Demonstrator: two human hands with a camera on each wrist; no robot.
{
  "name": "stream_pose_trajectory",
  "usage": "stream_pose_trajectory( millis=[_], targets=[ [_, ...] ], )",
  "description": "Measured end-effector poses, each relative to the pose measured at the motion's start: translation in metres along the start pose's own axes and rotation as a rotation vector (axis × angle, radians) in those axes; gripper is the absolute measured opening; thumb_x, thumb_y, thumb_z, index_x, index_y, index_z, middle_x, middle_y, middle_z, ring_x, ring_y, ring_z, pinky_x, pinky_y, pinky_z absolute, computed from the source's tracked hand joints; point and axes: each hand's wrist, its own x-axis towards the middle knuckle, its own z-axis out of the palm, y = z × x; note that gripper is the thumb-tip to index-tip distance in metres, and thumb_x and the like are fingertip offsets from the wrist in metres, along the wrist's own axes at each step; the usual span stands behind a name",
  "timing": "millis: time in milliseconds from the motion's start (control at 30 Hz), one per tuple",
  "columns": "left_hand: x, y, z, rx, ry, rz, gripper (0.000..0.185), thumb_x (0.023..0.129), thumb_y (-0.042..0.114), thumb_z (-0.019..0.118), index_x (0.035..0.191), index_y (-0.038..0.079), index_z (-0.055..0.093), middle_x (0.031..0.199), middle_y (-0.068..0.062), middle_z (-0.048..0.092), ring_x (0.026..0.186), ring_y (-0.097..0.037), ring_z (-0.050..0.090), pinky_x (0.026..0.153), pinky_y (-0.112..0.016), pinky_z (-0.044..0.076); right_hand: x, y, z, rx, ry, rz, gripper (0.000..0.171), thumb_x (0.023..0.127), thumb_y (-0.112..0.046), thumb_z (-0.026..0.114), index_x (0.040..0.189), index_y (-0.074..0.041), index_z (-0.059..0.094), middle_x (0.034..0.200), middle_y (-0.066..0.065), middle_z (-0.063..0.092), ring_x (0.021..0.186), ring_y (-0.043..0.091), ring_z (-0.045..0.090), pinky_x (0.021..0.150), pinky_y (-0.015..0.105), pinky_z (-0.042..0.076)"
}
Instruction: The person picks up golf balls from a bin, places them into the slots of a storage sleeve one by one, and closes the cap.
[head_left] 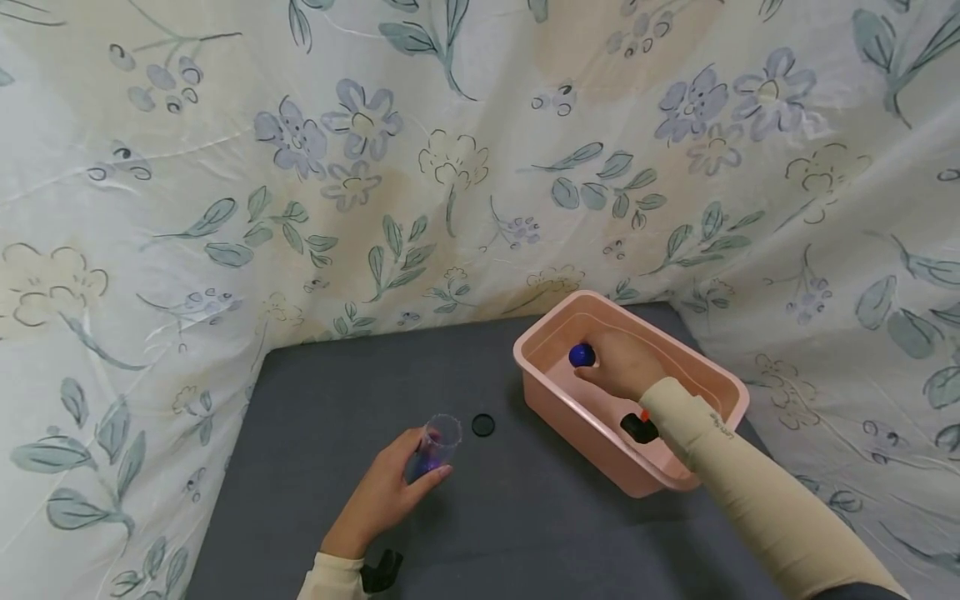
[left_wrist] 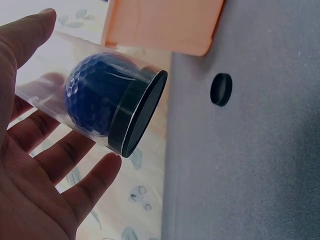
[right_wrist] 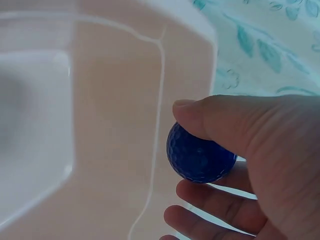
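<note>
My left hand [head_left: 390, 492] grips a clear plastic tube [head_left: 435, 446] on the grey table [head_left: 480, 525]. The left wrist view shows the tube [left_wrist: 75, 95] holding a blue golf ball [left_wrist: 97, 92] against its black end cap [left_wrist: 137, 115], with my fingers [left_wrist: 60, 160] curled round it. A loose black cap [head_left: 483, 425] [left_wrist: 221, 89] lies on the table just right of the tube. My right hand [head_left: 622, 367] reaches into the pink bin [head_left: 547, 400] and pinches a second blue golf ball [head_left: 581, 356] [right_wrist: 197, 155] between thumb and fingers.
A floral cloth [head_left: 450, 167] hangs as a backdrop behind and on both sides of the table. The pink bin [right_wrist: 100, 125] stands at the back right, close to the cloth. Small black wrist mounts [head_left: 639, 427] show on both arms.
</note>
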Motion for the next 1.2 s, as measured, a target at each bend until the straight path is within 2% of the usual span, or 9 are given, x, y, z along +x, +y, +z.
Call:
stream_pose_trajectory(
  millis=[100,333,467,533,733,867,1000,1100,1200],
  targets=[
    [0.0,0.0,0.001,0.014,0.009,0.004,0.039,0.095,0.038,0.077,0.128,0.026,0.061,0.12,0.012,0.065,0.103,-0.001,0.062,0.087,-0.033,0.058,-0.004,-0.008,-0.003,-0.004,0.025,-0.04,0.033,0.088,-0.028,0.084,0.111,-0.01,0.068,0.098,0.004,0.072,0.08,0.016,0.063,0.072,0.036,0.055],
    [0.004,0.002,0.002,0.006,0.007,0.022,0.039,0.095,0.039,0.076,0.128,0.026,0.061,0.119,0.011,0.065,0.103,-0.002,0.062,0.088,-0.039,0.059,-0.015,-0.03,-0.013,0.041,0.117,-0.166,0.049,0.09,-0.025,0.084,0.132,-0.012,0.062,0.12,0.007,0.07,0.102,0.022,0.07,0.088,0.044,0.06],
    [0.005,0.002,0.003,0.003,0.003,0.033,0.04,0.096,0.04,0.075,0.129,0.025,0.06,0.12,0.01,0.066,0.104,-0.003,0.063,0.089,-0.04,0.059,-0.019,-0.041,-0.014,0.047,0.195,-0.266,0.049,0.086,-0.022,0.087,0.129,-0.013,0.064,0.116,0.006,0.069,0.1,0.021,0.069,0.085,0.042,0.059],
    [0.005,0.002,0.003,0.0,0.0,0.036,0.037,0.096,0.04,0.075,0.126,0.025,0.06,0.121,0.009,0.066,0.105,-0.004,0.063,0.09,-0.04,0.059,-0.02,-0.047,-0.013,0.046,0.209,-0.283,0.046,0.086,-0.023,0.087,0.126,-0.013,0.067,0.111,0.004,0.07,0.096,0.019,0.068,0.082,0.039,0.058],
    [-0.001,0.0,0.002,0.012,0.024,0.031,0.037,0.094,0.036,0.078,0.125,0.025,0.061,0.12,0.005,0.068,0.103,-0.004,0.063,0.088,-0.038,0.058,-0.022,-0.067,-0.004,0.14,0.129,-0.264,0.024,0.093,-0.031,0.08,0.107,-0.015,0.068,0.086,-0.003,0.065,0.077,0.01,0.06,0.069,0.028,0.053],
    [-0.001,-0.001,0.0,0.018,0.023,0.038,0.038,0.094,0.037,0.077,0.126,0.025,0.06,0.121,0.005,0.067,0.103,-0.007,0.064,0.088,-0.038,0.059,-0.023,-0.079,0.003,0.253,0.088,-0.244,0.02,0.094,-0.033,0.079,0.097,-0.02,0.064,0.075,-0.005,0.057,0.069,0.01,0.056,0.063,0.027,0.051],
    [0.0,0.0,0.0,0.01,0.018,0.027,0.037,0.095,0.037,0.077,0.125,0.022,0.062,0.121,0.006,0.067,0.104,-0.007,0.065,0.088,-0.038,0.059,-0.026,-0.088,0.009,0.307,0.067,-0.225,0.022,0.094,-0.036,0.078,0.107,-0.021,0.068,0.088,-0.009,0.066,0.083,0.01,0.063,0.078,0.034,0.057],
    [0.001,0.001,-0.001,0.002,0.004,0.003,0.039,0.095,0.04,0.076,0.126,0.022,0.061,0.122,0.003,0.068,0.106,-0.004,0.065,0.089,-0.038,0.059,-0.029,-0.094,0.012,0.324,0.057,-0.205,0.033,0.094,-0.039,0.078,0.12,-0.02,0.07,0.107,-0.008,0.071,0.096,0.012,0.067,0.089,0.04,0.059],
    [0.001,0.002,-0.002,-0.006,-0.006,-0.017,0.04,0.095,0.041,0.076,0.127,0.025,0.06,0.122,0.002,0.069,0.105,-0.004,0.064,0.09,-0.041,0.06,-0.031,-0.1,0.014,0.348,0.042,-0.199,0.04,0.095,-0.041,0.077,0.127,-0.018,0.07,0.114,-0.005,0.073,0.098,0.014,0.069,0.087,0.037,0.06]
  ],
)
